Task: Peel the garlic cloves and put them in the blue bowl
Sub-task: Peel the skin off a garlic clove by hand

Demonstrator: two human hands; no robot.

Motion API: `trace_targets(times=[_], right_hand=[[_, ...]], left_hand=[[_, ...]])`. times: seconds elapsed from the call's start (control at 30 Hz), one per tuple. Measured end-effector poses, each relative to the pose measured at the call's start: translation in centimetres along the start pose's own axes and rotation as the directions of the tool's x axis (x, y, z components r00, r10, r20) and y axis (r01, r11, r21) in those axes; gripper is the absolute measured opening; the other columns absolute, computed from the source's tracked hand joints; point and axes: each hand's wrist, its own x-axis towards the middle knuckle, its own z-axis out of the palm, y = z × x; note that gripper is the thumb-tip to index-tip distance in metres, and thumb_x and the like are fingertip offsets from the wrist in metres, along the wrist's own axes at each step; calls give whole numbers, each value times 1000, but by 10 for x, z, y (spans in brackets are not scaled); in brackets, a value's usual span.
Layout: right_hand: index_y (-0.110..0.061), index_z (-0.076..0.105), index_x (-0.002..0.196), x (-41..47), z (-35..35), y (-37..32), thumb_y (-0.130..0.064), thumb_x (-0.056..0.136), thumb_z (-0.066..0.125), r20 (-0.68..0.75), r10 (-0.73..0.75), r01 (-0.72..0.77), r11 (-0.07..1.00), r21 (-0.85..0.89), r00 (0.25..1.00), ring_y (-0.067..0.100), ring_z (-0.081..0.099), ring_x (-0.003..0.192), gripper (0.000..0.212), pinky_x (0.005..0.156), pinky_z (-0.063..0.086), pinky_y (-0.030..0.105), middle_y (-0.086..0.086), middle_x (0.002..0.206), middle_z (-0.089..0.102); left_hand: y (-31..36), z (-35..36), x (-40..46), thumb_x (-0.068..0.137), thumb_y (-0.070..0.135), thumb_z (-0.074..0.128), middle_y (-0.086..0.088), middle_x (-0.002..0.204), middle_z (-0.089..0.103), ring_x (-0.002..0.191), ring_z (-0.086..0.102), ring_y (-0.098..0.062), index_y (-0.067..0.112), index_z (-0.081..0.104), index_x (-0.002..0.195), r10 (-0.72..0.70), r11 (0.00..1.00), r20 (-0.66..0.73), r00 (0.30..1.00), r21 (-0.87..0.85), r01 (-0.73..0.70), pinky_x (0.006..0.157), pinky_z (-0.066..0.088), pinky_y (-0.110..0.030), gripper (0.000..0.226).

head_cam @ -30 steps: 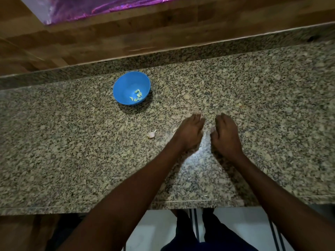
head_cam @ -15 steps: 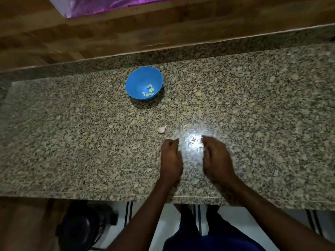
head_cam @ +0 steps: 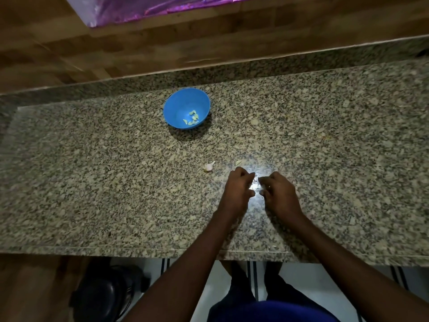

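Note:
The blue bowl (head_cam: 180,101) stands on the granite counter (head_cam: 92,182) toward the back and holds several peeled garlic cloves (head_cam: 192,118). One unpeeled clove (head_cam: 209,166) lies on the counter, just left of my left hand (head_cam: 236,191). My right hand (head_cam: 279,196) sits close beside the left. Both hands rest on the counter with fingers curled toward each other. Small pale bits of skin (head_cam: 256,185) lie in the glare between the fingertips. I see nothing gripped in either hand.
A small scrap of skin (head_cam: 238,162) lies just beyond my left hand. A wooden wall (head_cam: 209,43) with purple foil (head_cam: 151,8) rises behind the counter. Below the front edge (head_cam: 139,249) are a black object (head_cam: 104,293) and my legs.
Both hands pulled back toward the front edge with fingers curling, then moved closer together around the bits of skin. The camera view shifted, so the bowl appears further right.

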Motion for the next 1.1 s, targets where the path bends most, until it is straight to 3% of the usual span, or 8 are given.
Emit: trace_targets(times=[0.17, 0.3, 0.43, 0.57, 0.8, 0.93, 1.03, 1.1], right_hand=[[-13, 65, 75, 3, 0, -3, -2, 82, 67, -43, 55, -53, 997, 48, 998, 21, 54, 63, 14, 56, 40, 33, 0, 71, 56], [-16, 71, 74, 1, -4, 4, -6, 79, 75, -44, 129, -125, 988, 90, 991, 19, 59, 65, 12, 60, 44, 31, -1, 73, 66], [-13, 77, 79, 1, -7, 3, -7, 81, 77, -58, 170, -161, 978, 129, 984, 16, 61, 68, 6, 64, 41, 27, 2, 77, 70], [-15, 76, 80, 1, -7, 5, -7, 83, 73, -53, 168, -164, 984, 69, 984, 21, 61, 70, 9, 63, 39, 27, 4, 78, 66], [-3, 70, 83, -1, -7, 5, -3, 86, 64, -48, 132, -133, 991, -11, 990, 28, 60, 70, 7, 62, 44, 35, 13, 79, 61], [-8, 53, 76, 3, -7, -2, -5, 81, 68, -22, 57, -58, 998, -36, 998, 19, 42, 66, 16, 57, 25, 33, 1, 76, 45], [-8, 54, 79, 12, -6, -9, -8, 78, 75, 5, -28, 29, 996, -79, 1000, 20, 43, 76, 22, 61, 30, 30, 4, 84, 48], [-6, 55, 74, 12, 0, -16, -4, 79, 74, -1, -52, 52, 994, -92, 999, 23, 48, 78, 21, 60, 32, 27, 5, 83, 50]], left_hand=[[4, 11, -1, 80, -1, 69, 2, 93, 48, 87, 51, -21, 10, 67, 92, -40, 997, 38, 998, -68, 42, 71, 51, -32, 16], [8, 11, -4, 85, -2, 70, -4, 97, 55, 87, 51, 0, 4, 73, 99, -54, 989, -44, 998, -138, 48, 72, 44, -8, 16], [12, 17, -7, 87, 1, 70, -1, 92, 60, 82, 52, -8, 8, 76, 94, -51, 997, -84, 995, -63, 46, 68, 44, -7, 11], [11, 17, -13, 85, 13, 76, -1, 78, 60, 73, 54, -17, 12, 72, 81, 15, 985, -106, 994, 171, 3, 54, 43, -32, 6], [-10, 3, -18, 76, -2, 77, -6, 74, 65, 63, 59, -20, 9, 72, 75, -109, 972, -182, 977, 185, 143, 55, 50, -36, 12], [-5, -11, -21, 82, 17, 80, -2, 70, 72, 58, 57, -4, 11, 79, 78, -316, 943, -181, 931, -166, 287, 57, 41, -15, 7], [0, -22, -23, 80, 7, 82, -7, 64, 72, 52, 64, -10, 7, 78, 78, -595, 657, -30, 803, -594, 464, 56, 52, -19, 5], [-1, -30, -25, 80, 0, 80, -13, 63, 70, 52, 64, -18, 0, 75, 80, -664, 485, 59, 745, -725, 490, 53, 56, -24, 5]])
